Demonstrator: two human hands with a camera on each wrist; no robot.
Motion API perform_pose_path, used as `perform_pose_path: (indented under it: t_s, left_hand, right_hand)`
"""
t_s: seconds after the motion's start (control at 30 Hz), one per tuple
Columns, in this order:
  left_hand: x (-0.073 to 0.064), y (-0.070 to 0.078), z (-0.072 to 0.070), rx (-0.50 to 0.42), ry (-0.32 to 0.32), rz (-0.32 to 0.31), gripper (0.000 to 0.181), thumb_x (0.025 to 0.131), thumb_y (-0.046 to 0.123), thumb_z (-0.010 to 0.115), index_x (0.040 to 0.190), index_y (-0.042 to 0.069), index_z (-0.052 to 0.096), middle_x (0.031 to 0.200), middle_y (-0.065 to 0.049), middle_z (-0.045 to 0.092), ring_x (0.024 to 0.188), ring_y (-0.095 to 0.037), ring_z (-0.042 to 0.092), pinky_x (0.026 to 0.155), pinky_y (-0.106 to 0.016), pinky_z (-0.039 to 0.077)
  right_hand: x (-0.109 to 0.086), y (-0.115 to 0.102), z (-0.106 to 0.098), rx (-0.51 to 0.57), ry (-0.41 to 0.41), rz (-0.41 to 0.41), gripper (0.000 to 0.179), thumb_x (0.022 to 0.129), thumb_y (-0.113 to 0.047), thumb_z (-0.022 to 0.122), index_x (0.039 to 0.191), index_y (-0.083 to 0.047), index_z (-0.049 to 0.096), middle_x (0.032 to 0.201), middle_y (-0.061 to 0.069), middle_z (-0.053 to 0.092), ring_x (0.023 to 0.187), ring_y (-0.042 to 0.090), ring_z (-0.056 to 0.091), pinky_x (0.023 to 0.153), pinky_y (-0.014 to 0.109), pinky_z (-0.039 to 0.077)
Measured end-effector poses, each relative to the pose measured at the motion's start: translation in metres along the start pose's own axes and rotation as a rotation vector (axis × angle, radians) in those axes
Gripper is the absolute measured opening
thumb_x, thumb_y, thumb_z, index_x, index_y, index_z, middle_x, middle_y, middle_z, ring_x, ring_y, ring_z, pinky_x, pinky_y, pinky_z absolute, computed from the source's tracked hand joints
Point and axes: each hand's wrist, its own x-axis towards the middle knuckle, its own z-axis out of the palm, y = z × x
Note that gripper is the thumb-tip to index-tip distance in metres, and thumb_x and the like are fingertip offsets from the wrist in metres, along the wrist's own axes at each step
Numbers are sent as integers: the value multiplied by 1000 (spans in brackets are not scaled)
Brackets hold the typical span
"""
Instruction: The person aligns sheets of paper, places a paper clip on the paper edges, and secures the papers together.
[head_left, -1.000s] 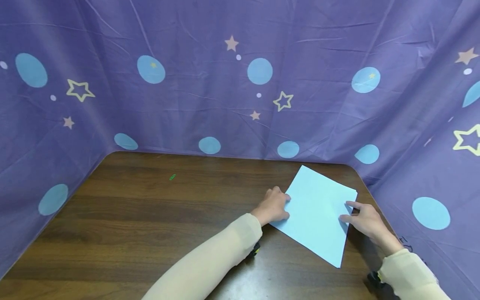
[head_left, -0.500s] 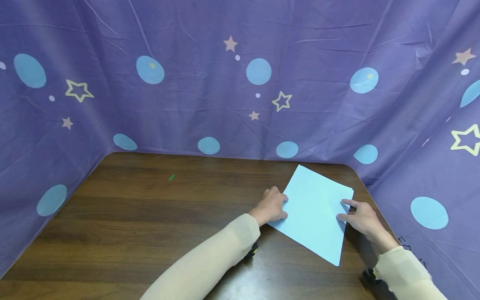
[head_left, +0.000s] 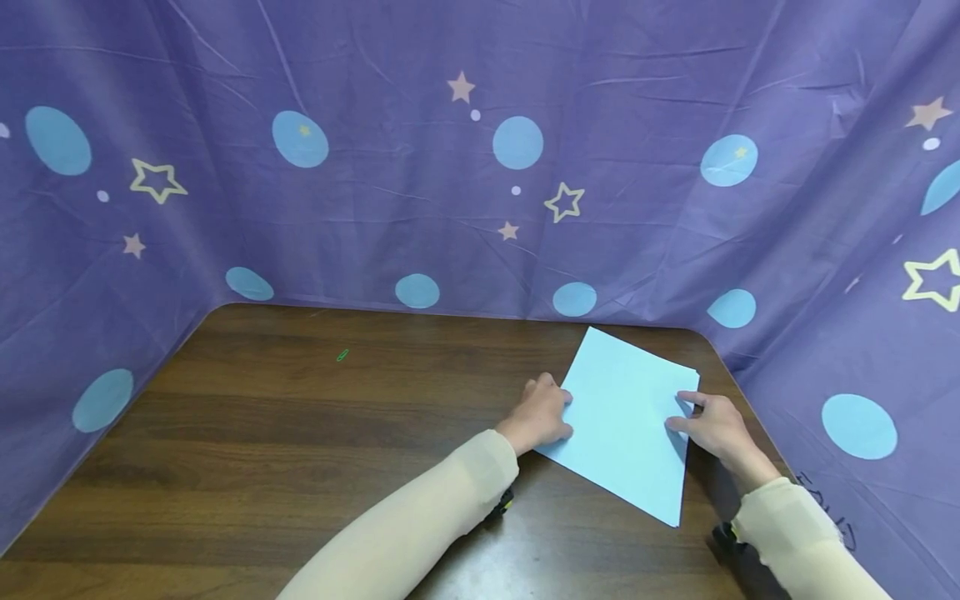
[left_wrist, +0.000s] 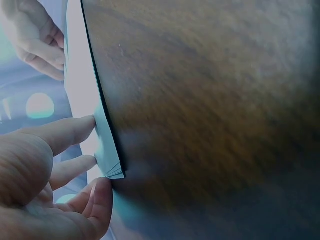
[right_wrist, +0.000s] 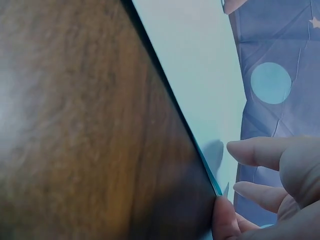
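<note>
A stack of light-blue-looking paper sheets lies at an angle on the right side of the table. My left hand is at its left edge, thumb and forefinger reaching over the top sheet. In the left wrist view, the curled outer fingers touch a corner where several sheets fan slightly apart. Across the stack, my right hand is at the right edge. There, the right wrist view shows straight fingers over the paper, casting a shadow, and another fingertip against the stack's edge.
A small green paper clip lies on the brown wooden table, toward the back left. A purple curtain with stars and blue dots hangs along the back and sides.
The paper stack has slid to the left and turned slightly, my right hand travelling left along with it. My left hand has stayed nearly in place.
</note>
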Motion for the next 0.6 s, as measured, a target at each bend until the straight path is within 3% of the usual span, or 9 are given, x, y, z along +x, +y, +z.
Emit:
perform_pose_path:
  t_s: [0.2,0.3,0.37,0.43,0.6]
  left_hand:
    - [-2,2,0,19,7,4,42,88,22,85,126,7,76,119,-12,56,107,-26,50,87,-32,51]
    - [-2,2,-1,12,7,12,41,87,22,86,123,5,76,117,-12,56,106,-26,50,86,-31,51]
    - [-3,1,-1,9,7,16,42,86,22,87,123,5,76,116,-12,56,106,-26,49,86,-31,51]
    - [-3,1,-1,12,5,14,42,86,23,87,122,5,76,117,-12,56,106,-26,49,86,-31,51]
    - [-4,2,-1,28,1,3,42,87,25,87,122,6,76,119,-11,56,109,-26,50,88,-33,53]
  right_hand:
    - [3,-4,2,2,6,-23,65,94,-19,76,145,14,53,87,12,53,81,25,52,70,35,44]
    - [6,-8,3,-45,-6,-32,65,96,-22,73,145,16,52,110,33,60,105,45,59,89,52,52]
    - [8,-10,5,-86,-19,-24,67,98,-25,71,146,16,50,131,44,51,126,58,48,104,65,44]
    - [10,-12,7,-122,-31,-21,69,99,-28,68,148,17,48,152,47,34,141,63,29,114,72,29]
    - [14,-12,13,-182,-19,-46,70,99,-29,68,146,19,48,149,47,40,140,59,30,111,70,25]
